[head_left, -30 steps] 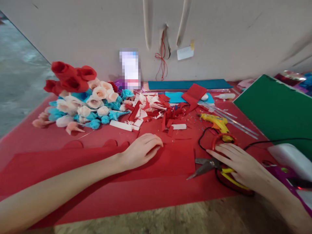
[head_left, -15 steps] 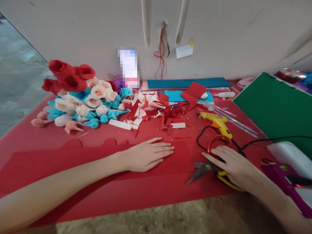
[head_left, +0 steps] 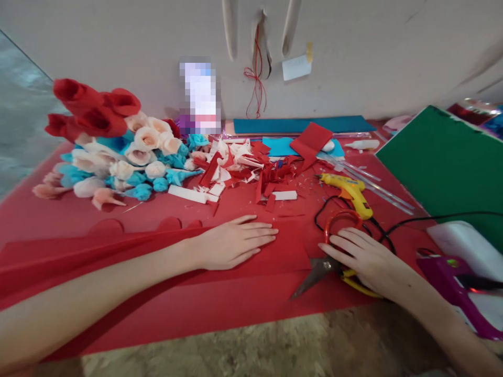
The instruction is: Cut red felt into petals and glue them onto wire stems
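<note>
My left hand [head_left: 238, 243] lies flat with its fingers stretched on a long strip of red crepe paper [head_left: 288, 246]. My right hand [head_left: 359, 259] holds large scissors [head_left: 314, 276] by their handles, one loop red and the other yellow. Parted blades point left, at the right end of the paper. Part of the upper blade seems covered by the paper's edge. Just behind the right hand lies a yellow glue gun [head_left: 348, 192] with a black cord.
Paper flowers [head_left: 147, 152] in red, cream and blue are heaped at the left. Paper scraps [head_left: 243, 170] lie mid-table. A phone [head_left: 200, 97] leans on the wall. A green board [head_left: 451, 162] and a purple device [head_left: 456, 285] are at the right.
The scissors and my right hand have shifted slightly left, toward the end of the red paper. My left hand keeps its place on the paper. The view has tilted down a little.
</note>
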`<state>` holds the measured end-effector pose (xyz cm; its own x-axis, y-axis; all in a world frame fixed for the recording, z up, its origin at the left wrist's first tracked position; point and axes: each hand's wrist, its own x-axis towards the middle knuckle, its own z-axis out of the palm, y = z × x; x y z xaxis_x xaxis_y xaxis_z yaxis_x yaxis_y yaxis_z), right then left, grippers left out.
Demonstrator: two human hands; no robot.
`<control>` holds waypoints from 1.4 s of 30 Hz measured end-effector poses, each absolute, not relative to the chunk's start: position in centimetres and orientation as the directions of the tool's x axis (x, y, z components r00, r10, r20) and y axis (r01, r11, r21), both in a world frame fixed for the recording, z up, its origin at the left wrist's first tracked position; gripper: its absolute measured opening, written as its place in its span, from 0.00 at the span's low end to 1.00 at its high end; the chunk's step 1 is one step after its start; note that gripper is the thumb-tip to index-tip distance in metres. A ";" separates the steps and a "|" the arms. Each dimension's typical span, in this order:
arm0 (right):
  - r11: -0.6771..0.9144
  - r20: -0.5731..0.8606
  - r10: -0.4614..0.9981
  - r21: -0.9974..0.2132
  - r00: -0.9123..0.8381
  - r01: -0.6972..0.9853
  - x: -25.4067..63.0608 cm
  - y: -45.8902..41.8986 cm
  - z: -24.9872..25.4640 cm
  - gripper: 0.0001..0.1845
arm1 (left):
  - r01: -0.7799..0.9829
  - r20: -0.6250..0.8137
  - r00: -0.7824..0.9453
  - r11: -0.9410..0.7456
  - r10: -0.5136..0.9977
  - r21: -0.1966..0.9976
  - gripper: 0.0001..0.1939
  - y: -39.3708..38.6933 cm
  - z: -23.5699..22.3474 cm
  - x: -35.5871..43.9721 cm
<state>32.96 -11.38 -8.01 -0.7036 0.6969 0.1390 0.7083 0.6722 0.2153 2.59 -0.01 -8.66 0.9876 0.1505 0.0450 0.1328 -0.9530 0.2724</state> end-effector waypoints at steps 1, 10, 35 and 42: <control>0.667 0.144 0.700 0.220 -0.700 0.712 32.9 -11.5 -8.0 0.30 | 0.130 0.047 0.988 -0.952 0.149 0.276 0.21 0.0 -8.7 2.6; 0.670 0.165 0.678 0.260 -0.716 0.695 32.7 -11.4 -7.6 0.21 | 0.138 0.058 0.985 -0.949 0.160 0.282 0.21 0.0 -9.1 2.6; 0.600 -0.001 0.784 0.256 -0.621 0.758 33.7 -13.6 -8.8 0.25 | 0.135 0.074 0.984 -0.949 0.163 0.285 0.21 0.1 -9.3 2.5; 0.641 0.042 0.749 0.205 -0.661 0.740 32.5 -12.3 -8.9 0.21 | 0.139 0.073 0.983 -0.945 0.168 0.296 0.21 0.0 -9.1 2.6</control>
<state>32.50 -12.34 -8.87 -0.6608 0.7494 0.0422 0.7399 0.6409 0.2045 2.56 0.00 -9.14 0.9832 0.1676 0.0727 0.1392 -0.9451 0.2957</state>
